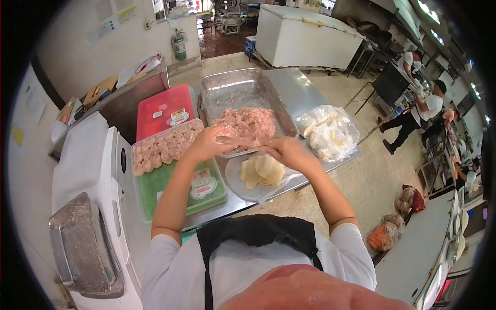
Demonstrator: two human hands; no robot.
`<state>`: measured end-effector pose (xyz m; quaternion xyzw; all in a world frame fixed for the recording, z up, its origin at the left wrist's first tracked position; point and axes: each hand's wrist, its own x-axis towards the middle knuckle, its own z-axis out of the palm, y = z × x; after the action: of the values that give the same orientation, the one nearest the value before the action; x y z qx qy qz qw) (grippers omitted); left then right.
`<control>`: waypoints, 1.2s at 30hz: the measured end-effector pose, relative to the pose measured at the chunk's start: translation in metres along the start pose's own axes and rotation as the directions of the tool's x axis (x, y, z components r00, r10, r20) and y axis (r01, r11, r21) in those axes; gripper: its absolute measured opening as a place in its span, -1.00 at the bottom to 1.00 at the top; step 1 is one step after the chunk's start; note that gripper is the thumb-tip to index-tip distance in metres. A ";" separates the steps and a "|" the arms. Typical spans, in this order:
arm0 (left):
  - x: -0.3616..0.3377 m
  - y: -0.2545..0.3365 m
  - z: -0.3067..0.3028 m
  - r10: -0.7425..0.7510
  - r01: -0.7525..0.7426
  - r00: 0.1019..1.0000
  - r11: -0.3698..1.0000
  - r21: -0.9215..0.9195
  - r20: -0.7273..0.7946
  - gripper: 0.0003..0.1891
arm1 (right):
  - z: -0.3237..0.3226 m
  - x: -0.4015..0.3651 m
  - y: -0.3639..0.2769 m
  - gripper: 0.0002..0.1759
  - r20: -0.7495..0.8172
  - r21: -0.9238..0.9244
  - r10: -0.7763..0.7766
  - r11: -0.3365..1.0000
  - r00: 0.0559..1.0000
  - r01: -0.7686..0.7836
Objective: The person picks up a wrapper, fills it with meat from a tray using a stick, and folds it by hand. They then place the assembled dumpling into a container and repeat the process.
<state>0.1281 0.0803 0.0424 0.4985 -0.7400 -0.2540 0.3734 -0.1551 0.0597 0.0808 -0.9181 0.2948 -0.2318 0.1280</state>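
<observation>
A smooth, rounded patch of the person's own skin [310, 292] fills the bottom edge, with a white shirt [170, 268] and a black cloth apron [258, 232] just beyond it.

Past the apron, both arms reach over a smooth metal desk [305, 93]. The left hand [211, 143] has its fingers bent inward at the near-left side of a coarse, moist pink heap of minced meat [245, 124]; the right hand [283, 151] is drawn in narrow at the near-right side, fingertips turned toward the left. Whether either hand grips anything is hard to tell — the fingers overlap the meat in view.

The meat lies just beyond and between the hands, lumpy and loosely piled at the near end of a deep, rectangular metal tray [237, 93] with dull, smeared walls. Nearer the person, below the right hand, thin pale-yellow wrappers [262, 170] overlap in a floppy stack on clear plastic.

Left of the left hand, small rounded, meat-topped pieces [166, 149] sit packed in rows, between a flat red container [165, 108] and a glossy green one [170, 194]. A crinkled, translucent bag [330, 132] bulges to the right — its folds catch the light.
</observation>
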 end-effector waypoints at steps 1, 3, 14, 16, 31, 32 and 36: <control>0.000 0.001 0.001 0.003 -0.001 0.999 0.999 0.048 -0.039 -0.55 | -0.012 0.001 -0.005 -0.70 0.010 -0.101 0.031 0.994 0.999 -0.030; -0.002 0.015 -0.002 -0.207 0.206 0.978 0.972 -0.115 -0.003 -0.47 | -0.014 -0.002 -0.021 -0.72 -0.097 -0.135 0.004 0.991 0.995 -0.018; -0.017 0.048 -0.016 -0.155 0.148 0.988 0.957 -0.249 -0.008 -0.52 | -0.001 0.000 -0.016 -0.67 -0.055 0.040 0.008 0.999 0.998 -0.005; -0.020 0.023 -0.017 -0.100 0.095 0.995 0.980 -0.177 -0.022 -0.55 | 0.027 0.004 -0.011 -0.67 -0.014 0.196 -0.017 0.980 1.000 0.019; -0.207 -0.015 -0.097 -0.229 0.499 0.750 0.811 0.304 -0.620 -0.55 | 0.073 -0.038 0.019 -0.65 0.312 0.704 0.316 0.556 0.896 -0.442; -0.216 -0.017 -0.096 -0.203 0.519 0.749 0.771 0.369 -0.630 -0.52 | 0.069 -0.036 0.017 -0.65 0.345 0.707 0.328 0.525 0.879 -0.473; -0.217 -0.002 -0.087 -0.389 0.611 0.657 0.777 0.153 -0.646 -0.47 | 0.068 -0.031 0.016 -0.67 0.391 0.700 0.345 0.490 0.853 -0.519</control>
<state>0.2474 0.2805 0.0276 0.7973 -0.4525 -0.0443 0.3970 -0.1514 0.0721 0.0052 -0.6800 0.3700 -0.2044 0.5991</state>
